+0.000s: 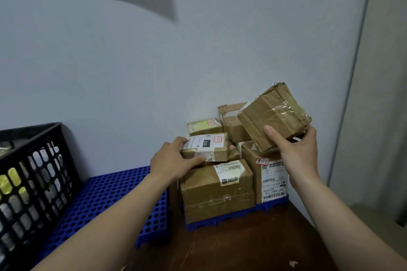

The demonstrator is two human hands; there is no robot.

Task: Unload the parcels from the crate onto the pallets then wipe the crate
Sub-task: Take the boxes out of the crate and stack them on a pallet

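The right hand [296, 152] holds a tape-wrapped brown cardboard parcel [275, 114] up in the air, tilted, above and just right of the stack. The thumb lies on its near face and the other fingers curl under its lower edge. The parcel is creased, and clear glossy tape is wound across its top.

The left hand [174, 161] grips a small brown cardboard parcel [208, 148] by its left end, fingers over the top and thumb along the front. It carries a white label printed "010" and a red-framed sticker. It rests on a large brown cardboard box [218, 193] with a white label on its upper corner.

Just beside that box stands a tall brown box [272, 179] with a barcode label, and more small parcels sit behind, against the pale wall [110, 61]. The stack sits on a blue perforated plastic pallet [237, 215] on the dark brown wooden bench [242, 248].

A second blue perforated pallet [105, 200] lies to the left. The black plastic lattice crate [33, 171] stands at its left end, with grey and yellow-green shapes showing through the holes.
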